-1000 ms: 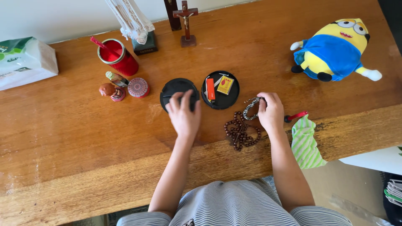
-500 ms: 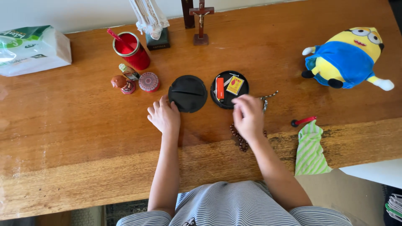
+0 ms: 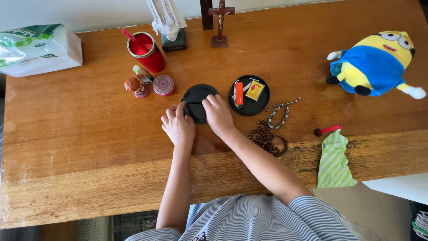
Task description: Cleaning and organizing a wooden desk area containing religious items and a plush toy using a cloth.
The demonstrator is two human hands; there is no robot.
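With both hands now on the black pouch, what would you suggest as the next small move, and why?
Probably pinch the black pouch at its near edge and lift it slightly. Both the left hand and right hand already rest on that edge, while the beads lie untouched on the table to the right.

Premises present as a private home — a domestic devotional corner. Evidence: a varnished wooden table (image 3: 89, 147) set against a pale wall, bearing a small wooden crucifix (image 3: 220, 22), the base of a white religious statue (image 3: 168, 20), brown prayer beads (image 3: 267, 138), a red cup (image 3: 145, 51) and a yellow-and-blue plush toy (image 3: 376, 62) — household belongings, not trade stock.
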